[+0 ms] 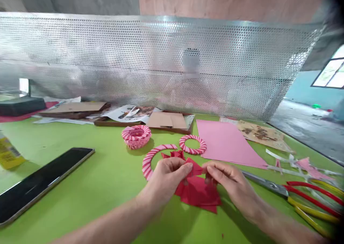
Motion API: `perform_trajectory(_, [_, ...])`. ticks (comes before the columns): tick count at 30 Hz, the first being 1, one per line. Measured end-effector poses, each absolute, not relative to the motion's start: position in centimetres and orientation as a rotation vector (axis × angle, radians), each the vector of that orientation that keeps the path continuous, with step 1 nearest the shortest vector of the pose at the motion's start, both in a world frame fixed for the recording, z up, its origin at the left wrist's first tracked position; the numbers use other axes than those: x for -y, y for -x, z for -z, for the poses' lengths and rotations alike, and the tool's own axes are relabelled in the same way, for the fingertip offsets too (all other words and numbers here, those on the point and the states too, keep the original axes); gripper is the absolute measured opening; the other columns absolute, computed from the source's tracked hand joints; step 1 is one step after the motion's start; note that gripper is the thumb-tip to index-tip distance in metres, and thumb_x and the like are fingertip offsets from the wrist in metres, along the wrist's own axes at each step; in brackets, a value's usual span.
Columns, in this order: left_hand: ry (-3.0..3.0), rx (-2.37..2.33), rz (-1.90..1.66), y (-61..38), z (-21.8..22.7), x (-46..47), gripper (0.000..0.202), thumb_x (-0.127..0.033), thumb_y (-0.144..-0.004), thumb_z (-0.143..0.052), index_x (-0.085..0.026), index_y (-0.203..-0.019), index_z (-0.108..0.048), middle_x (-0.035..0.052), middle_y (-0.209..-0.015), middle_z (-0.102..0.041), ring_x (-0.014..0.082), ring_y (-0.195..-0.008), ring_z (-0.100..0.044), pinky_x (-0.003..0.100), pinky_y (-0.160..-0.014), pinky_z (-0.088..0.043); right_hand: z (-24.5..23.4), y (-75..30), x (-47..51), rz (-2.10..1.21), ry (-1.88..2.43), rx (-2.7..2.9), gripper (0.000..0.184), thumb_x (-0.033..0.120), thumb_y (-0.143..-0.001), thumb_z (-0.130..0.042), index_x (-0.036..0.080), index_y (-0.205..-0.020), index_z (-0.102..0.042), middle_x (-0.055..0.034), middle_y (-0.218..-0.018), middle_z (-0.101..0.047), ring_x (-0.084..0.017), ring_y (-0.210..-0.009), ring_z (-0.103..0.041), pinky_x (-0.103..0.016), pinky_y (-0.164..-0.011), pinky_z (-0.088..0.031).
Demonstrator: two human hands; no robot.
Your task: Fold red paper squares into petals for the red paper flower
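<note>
Between my two hands is a small red paper piece (195,167), raised over the table and apparently folded. My left hand (169,172) pinches its left side between thumb and fingers. At the right corner, my right hand (229,181) has thumb and fingertips closed on it. Several loose red paper squares (203,194) lie just below. Behind my left hand a larger pink-and-red striped ring (148,161) lies partly hidden, with red folded paper (177,154) at it. Farther back are a smaller striped ring (182,143) and a pile of striped rings (136,138).
Pink paper sheets (228,142) lie behind my right hand. Scissors (271,186) with red and yellow handles rest at right, near paper scraps (309,168). A phone (45,181) lies at left. Cardboard pieces (166,120) and a perforated metal screen (161,65) line the back.
</note>
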State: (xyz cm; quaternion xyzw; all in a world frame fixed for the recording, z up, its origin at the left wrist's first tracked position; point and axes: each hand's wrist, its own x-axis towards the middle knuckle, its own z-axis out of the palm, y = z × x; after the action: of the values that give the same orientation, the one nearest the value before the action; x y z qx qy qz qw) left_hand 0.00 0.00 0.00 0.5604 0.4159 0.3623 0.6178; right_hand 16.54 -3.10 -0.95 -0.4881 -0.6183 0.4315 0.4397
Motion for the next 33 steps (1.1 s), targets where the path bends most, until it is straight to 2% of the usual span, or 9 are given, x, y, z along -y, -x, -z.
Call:
perform_trajectory(4, [-1.284,-0.934,-0.840,-0.2,0.2,-0.1,0.027,-0.034,-0.073,-0.055,-0.010,-0.060,-0.054,0.0009,-0.054,-0.053,0.0081,-0.047,-0.041,0.022,-0.047,-0.031,0.9,-16.3,3.3,-1.154,1.163,1.589,0.028,0.035,-0.084,-0.043,0.015,-0.066,-0.049,0.0032,-0.060,-0.039,-0.009,-0.055,-0.034,-0.021,-0.050,-0.028])
perform_trajectory(11, [-1.288,-0.934,-0.815,-0.4,0.5,0.0,0.026,-0.033,-0.073,-0.055,-0.008,-0.065,-0.058,0.0030,-0.056,-0.056,0.0081,-0.048,-0.043,0.021,-0.046,-0.030,0.9,-16.2,3.4,-1.065,1.182,1.627,0.023,0.030,-0.084,-0.045,0.014,-0.069,-0.050,0.0038,-0.059,-0.037,-0.008,-0.053,-0.030,-0.021,-0.047,-0.027])
perform_trajectory(15, [-1.189,-0.857,-0.831,-0.3,0.5,0.1,0.025,-0.031,-0.073,-0.056,-0.008,-0.064,-0.058,0.0033,-0.055,-0.056,0.0082,-0.048,-0.044,0.021,-0.047,-0.031,0.8,-16.2,3.4,-1.020,1.175,1.692,0.025,0.030,-0.085,-0.042,0.014,-0.068,-0.051,0.0031,-0.059,-0.040,-0.009,-0.054,-0.035,-0.020,-0.049,-0.031])
perform_trajectory(17, [-1.132,-0.819,-0.856,-0.2,0.4,0.0,0.024,-0.031,-0.073,-0.056,-0.008,-0.064,-0.057,0.0032,-0.057,-0.056,0.0086,-0.049,-0.045,0.022,-0.049,-0.033,0.7,-16.3,3.3,-0.877,1.170,1.757,0.025,0.028,-0.087,-0.040,0.015,-0.069,-0.052,0.0009,-0.065,-0.047,-0.011,-0.060,-0.043,-0.021,-0.054,-0.036])
perform_trajectory(19, [-1.109,-0.819,-0.872,-0.1,0.4,-0.1,0.024,-0.029,-0.073,-0.056,-0.009,-0.061,-0.056,0.0018,-0.055,-0.054,0.0079,-0.048,-0.044,0.021,-0.048,-0.032,0.8,-16.6,3.3,-0.664,1.139,1.819,0.015,0.024,-0.086,-0.041,0.017,-0.078,-0.053,-0.0021,-0.079,-0.052,-0.014,-0.072,-0.049,-0.023,-0.062,-0.040])
perform_trajectory(20, [-1.106,-0.827,-0.875,0.0,0.4,-0.2,0.024,-0.029,-0.073,-0.056,-0.009,-0.060,-0.056,0.0014,-0.055,-0.053,0.0076,-0.048,-0.043,0.021,-0.048,-0.032,0.9,-16.8,3.3,-0.544,1.111,1.849,0.010,0.021,-0.084,-0.044,0.018,-0.084,-0.053,-0.0033,-0.086,-0.053,-0.015,-0.078,-0.050,-0.024,-0.066,-0.041])
perform_trajectory(22, [-1.101,-0.824,-0.871,0.0,0.5,-0.2,0.024,-0.029,-0.074,-0.056,-0.009,-0.061,-0.056,0.0017,-0.056,-0.053,0.0079,-0.049,-0.043,0.022,-0.049,-0.032,1.2,-17.1,3.3,-0.298,1.037,1.934,0.012,0.015,-0.081,-0.048,0.019,-0.091,-0.052,-0.0052,-0.096,-0.052,-0.017,-0.087,-0.050,-0.026,-0.073,-0.041])
perform_trajectory(27, [-1.116,-0.759,-0.805,-0.1,0.8,-0.2,0.024,-0.030,-0.073,-0.057,-0.009,-0.060,-0.058,0.0016,-0.054,-0.053,0.0080,-0.048,-0.043,0.022,-0.050,-0.032,1.2,-17.3,3.6,0.085,0.970,2.138,0.013,0.014,-0.080,-0.052,0.020,-0.090,-0.055,-0.0067,-0.099,-0.049,-0.018,-0.089,-0.050,-0.031,-0.074,-0.042])
perform_trajectory(33, [-1.181,-0.735,-0.743,-0.1,0.6,-0.2,0.025,-0.031,-0.072,-0.058,-0.008,-0.064,-0.061,0.0035,-0.056,-0.056,0.0086,-0.050,-0.045,0.022,-0.052,-0.033,1.1,-17.6,3.8,0.244,0.897,2.151,0.016,0.012,-0.080,-0.050,0.021,-0.091,-0.057,-0.0083,-0.100,-0.049,-0.020,-0.090,-0.050,-0.033,-0.073,-0.044])
